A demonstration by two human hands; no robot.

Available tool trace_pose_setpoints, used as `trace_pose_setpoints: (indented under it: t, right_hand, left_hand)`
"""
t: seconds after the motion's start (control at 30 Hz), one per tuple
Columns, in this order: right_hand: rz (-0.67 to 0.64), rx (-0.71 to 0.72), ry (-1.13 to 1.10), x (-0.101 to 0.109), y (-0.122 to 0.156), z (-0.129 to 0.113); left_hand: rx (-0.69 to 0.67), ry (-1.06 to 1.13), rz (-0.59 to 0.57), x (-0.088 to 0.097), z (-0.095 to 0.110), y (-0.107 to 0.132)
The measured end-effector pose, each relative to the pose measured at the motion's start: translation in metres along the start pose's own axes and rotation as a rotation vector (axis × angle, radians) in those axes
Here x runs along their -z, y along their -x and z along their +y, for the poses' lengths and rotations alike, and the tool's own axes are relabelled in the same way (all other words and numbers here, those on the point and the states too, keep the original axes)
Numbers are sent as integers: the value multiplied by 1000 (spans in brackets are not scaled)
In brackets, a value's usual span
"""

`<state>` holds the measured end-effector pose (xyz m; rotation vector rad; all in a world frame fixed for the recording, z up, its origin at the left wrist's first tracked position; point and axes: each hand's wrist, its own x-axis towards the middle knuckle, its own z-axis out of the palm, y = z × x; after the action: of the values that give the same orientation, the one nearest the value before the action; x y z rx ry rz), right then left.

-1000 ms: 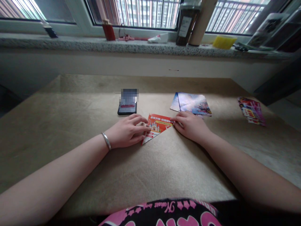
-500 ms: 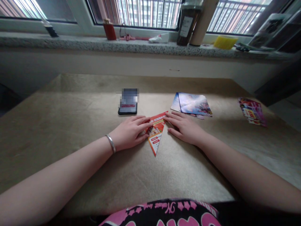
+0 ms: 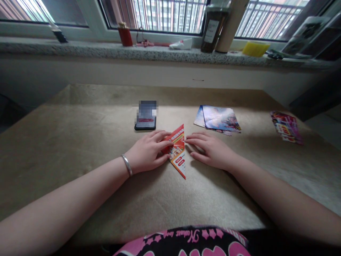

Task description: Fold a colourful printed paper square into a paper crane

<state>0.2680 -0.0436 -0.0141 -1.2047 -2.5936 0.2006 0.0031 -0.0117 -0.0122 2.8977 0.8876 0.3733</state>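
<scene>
A red, orange and white printed paper [image 3: 178, 151], folded into a triangle, lies on the table in front of me. Its straight edge faces right and one point aims toward me. My left hand [image 3: 150, 149], with a silver bangle at the wrist, grips the left side of the paper, fingers on top and thumb at the lower edge. The fingers of my right hand [image 3: 209, 146] are spread just off the paper's right edge; the fingertips come very close, and I cannot tell whether they touch it.
Beyond my left hand lies a phone [image 3: 145, 122]. Blue-and-pink printed sheets [image 3: 221, 117] rest behind my right hand, and colourful cards [image 3: 286, 128] are at the far right. A stone windowsill [image 3: 160, 53] holds a dark jar [image 3: 211, 30], a red container [image 3: 125, 36] and a yellow block [image 3: 255, 49].
The folded paper has turned, its near point swinging right and its top corner shifting left. My right fingers have come off the paper's upper right corner. My left hand stays on it.
</scene>
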Motion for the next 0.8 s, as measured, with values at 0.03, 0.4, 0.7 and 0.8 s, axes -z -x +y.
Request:
trace_pose_setpoints:
  t: [0.03,0.4,0.7,0.8]
  right_hand:
    - [-27,0,7,0,0,0]
    - [-90,-45,26,-4,1,-5]
    - [-40,35,-86,7,-3,-13]
    - [-16,32,-54,9,-3,-16]
  left_hand:
    - [-12,12,-15,0,-1,0]
    - [-39,35,-51,0,-1,-1]
    - [-8,-68,28,4,8,-4]
    - [-8,-77,20,6,10,-5]
